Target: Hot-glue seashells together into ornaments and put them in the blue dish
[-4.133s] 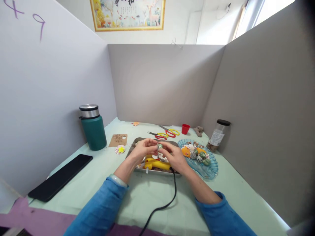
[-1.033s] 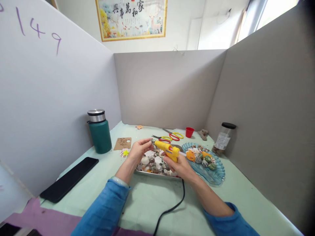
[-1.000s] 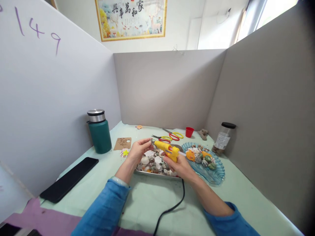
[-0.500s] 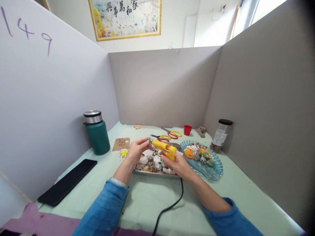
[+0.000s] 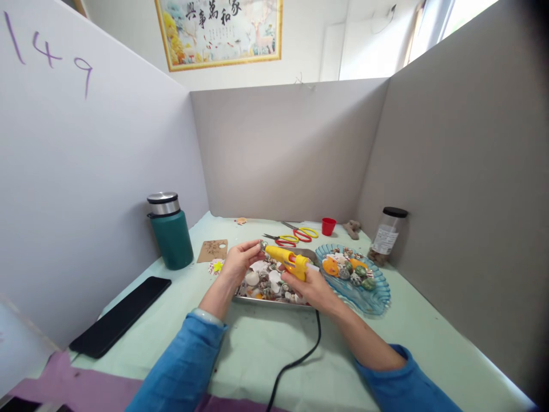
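Note:
My right hand [image 5: 312, 286] is closed around a yellow hot glue gun [image 5: 288, 258], whose nozzle points left. Between the fingertips of my left hand [image 5: 238, 261] is a small greenish shell [image 5: 263, 245], partly hidden by the fingers. The nozzle tip is at the shell; whether they touch I cannot tell. Both hands are above a metal tray [image 5: 274, 303] heaped with white and brown shells [image 5: 268, 281]. From under the right hand a black cord [image 5: 295, 361] runs toward me.
At right are a blue glass plate [image 5: 364, 300] of shells and a black-lidded jar [image 5: 386, 234]. Behind lie scissors [image 5: 302, 232] and a red cup [image 5: 328, 226]. At left are a green bottle [image 5: 171, 237], a black phone [image 5: 122, 315] and a brown card [image 5: 211, 250].
My hands, the glue gun and the shell keep almost the same pose. The whole view has shifted very slightly.

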Demonstrator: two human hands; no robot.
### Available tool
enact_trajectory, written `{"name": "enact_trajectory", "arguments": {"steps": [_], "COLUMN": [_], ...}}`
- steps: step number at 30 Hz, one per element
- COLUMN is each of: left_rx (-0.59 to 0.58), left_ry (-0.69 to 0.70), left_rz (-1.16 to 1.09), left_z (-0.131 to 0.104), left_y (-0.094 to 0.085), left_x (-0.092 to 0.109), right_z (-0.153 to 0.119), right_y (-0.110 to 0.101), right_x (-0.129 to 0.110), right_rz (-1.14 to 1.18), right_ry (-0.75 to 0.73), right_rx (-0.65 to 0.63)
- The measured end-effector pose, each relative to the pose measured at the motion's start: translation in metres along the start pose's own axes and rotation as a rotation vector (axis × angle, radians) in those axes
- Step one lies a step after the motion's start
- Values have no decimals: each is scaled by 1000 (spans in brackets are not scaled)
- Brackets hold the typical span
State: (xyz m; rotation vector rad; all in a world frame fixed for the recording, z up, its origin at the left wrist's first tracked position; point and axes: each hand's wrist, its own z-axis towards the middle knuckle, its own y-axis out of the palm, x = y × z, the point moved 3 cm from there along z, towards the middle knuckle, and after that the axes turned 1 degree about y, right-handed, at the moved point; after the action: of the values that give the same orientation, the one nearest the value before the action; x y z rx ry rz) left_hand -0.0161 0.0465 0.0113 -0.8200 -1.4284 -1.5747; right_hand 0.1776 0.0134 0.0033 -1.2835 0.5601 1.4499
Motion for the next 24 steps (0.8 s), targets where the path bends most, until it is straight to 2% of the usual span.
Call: {"name": "enact_trajectory", "arguments": {"steps": [9, 24], "left_rx": [5, 4], "left_ry": [7, 4], "left_rz": [3, 59], "left_z": [2, 2], "left_y": [-3, -3], "left_x": [-1, -5], "right_z": [-1, -1], "right_y": [0, 0], "right_x": [-3, -6], "right_rz": [-29, 22], "right_ry": [-10, 24], "right_rx": [-8, 47]}}
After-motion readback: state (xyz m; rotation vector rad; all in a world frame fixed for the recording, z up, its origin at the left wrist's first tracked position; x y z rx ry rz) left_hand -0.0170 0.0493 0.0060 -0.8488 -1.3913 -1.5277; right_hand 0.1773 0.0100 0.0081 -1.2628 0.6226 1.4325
